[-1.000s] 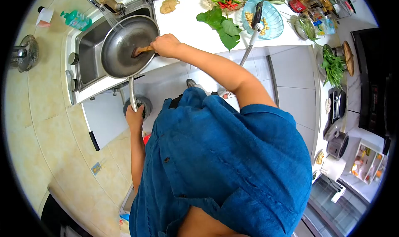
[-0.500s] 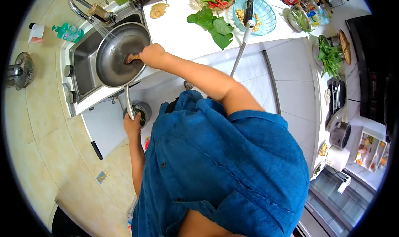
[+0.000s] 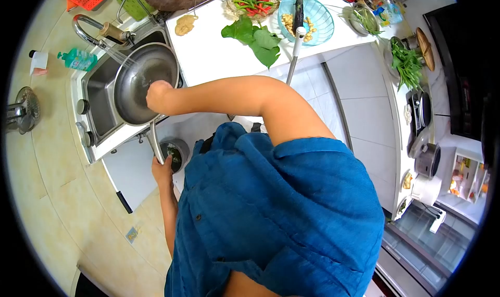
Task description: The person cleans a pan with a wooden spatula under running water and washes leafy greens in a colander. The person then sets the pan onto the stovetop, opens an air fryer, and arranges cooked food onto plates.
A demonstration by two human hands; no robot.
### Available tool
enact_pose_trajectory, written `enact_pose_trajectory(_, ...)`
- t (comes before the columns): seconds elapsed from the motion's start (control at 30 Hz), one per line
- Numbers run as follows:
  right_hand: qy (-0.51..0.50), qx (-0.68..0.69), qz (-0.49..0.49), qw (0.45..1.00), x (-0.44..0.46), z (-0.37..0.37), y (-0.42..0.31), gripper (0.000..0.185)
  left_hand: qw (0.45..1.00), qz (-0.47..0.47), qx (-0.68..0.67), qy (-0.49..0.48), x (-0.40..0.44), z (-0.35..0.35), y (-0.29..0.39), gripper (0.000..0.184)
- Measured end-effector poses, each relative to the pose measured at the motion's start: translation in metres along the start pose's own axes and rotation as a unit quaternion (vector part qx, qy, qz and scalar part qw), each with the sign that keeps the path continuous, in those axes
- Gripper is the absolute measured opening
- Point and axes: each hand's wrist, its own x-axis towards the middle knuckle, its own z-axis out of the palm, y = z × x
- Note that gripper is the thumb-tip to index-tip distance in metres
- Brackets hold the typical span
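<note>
Grey wok in left hand

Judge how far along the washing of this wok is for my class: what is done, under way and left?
Probably midway. Done: the wok sits over the sink, with no food scraps visible inside. Under way: the left grip holds its handle; the right grip is closed over the interior, hiding any tool. Left, probably: final rinsing and draining, as water appears to stream from the faucet.
</note>
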Motion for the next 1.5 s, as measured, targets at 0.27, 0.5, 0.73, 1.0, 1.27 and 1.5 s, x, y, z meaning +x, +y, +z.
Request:
enact_pose_trajectory(0.27, -0.072, -0.012, -0.024, 0.997, 0.010, -0.017, -0.012, 0.023, 1.000, -0.010, 0.006, -0.006, -0.001, -0.002, 0.006, 0.020)
enact_pose_trajectory(0.5, -0.043, -0.008, -0.023, 0.999, 0.000, -0.019, -0.009, 0.023, 1.000, -0.008, -0.006, -0.002, -0.001, 0.003, 0.006, 0.020)
enact_pose_trajectory(0.73, -0.030, 0.024, -0.009, 0.999, -0.006, -0.010, -0.005, 0.023, 1.000, -0.005, -0.012, 0.006, -0.003, 0.007, 0.000, 0.018)
enact_pose_trajectory(1.0, 0.028, -0.011, 0.010, 0.999, -0.014, 0.016, -0.005, 0.020, 1.000, 0.009, 0.002, -0.003, -0.002, 0.005, 0.000, 0.020)
enact_pose_trajectory(1.27, 0.029, 0.002, 0.000, 1.000, -0.025, 0.027, 0.003, 0.025, 0.999, 0.017, 0.017, 0.022, -0.002, 0.007, -0.004, 0.020)
enact_pose_trajectory(1.5, 0.031, 0.004, 0.012, 0.999, -0.009, 0.015, -0.012, 0.024, 0.999, 0.018, 0.029, 0.034, 0.000, 0.008, -0.011, 0.023)
